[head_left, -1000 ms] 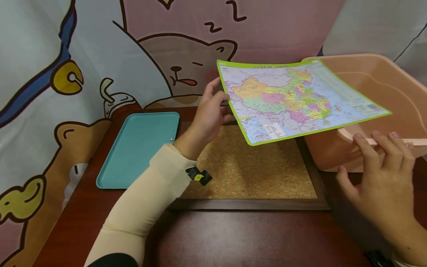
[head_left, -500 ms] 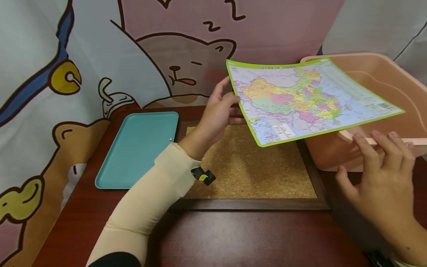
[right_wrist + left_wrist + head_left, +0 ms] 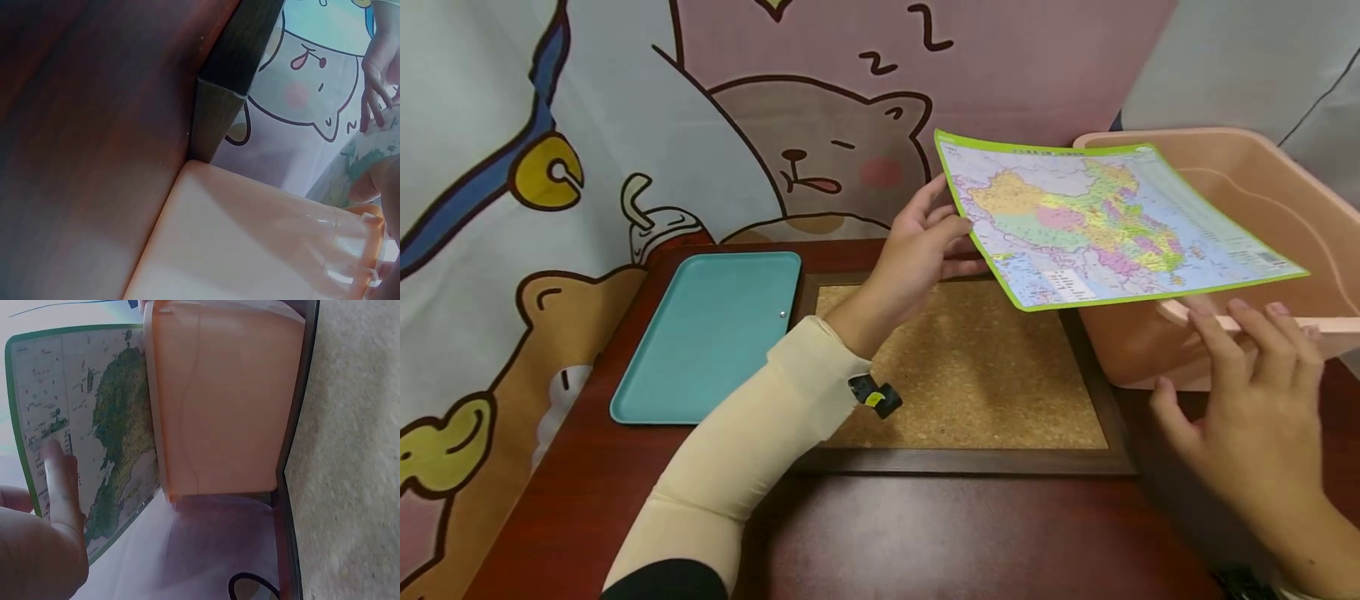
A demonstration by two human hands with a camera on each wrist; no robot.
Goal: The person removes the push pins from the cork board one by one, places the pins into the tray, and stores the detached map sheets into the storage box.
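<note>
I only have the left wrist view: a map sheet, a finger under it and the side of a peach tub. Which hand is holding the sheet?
Observer: The left hand pinches the map at its left edge; the head view shows it lifted off the table.
Operator: What is under it?
Observer: Partly a cork board in a dark frame, partly the peach tub, whose rim the map overhangs.
Operator: And the right hand?
Observer: The right hand hangs open in front of the tub, fingers spread near the map's near edge, holding nothing.
Operator: Anything left of the board?
Observer: A teal tray lies flat on the table beside it.
</note>
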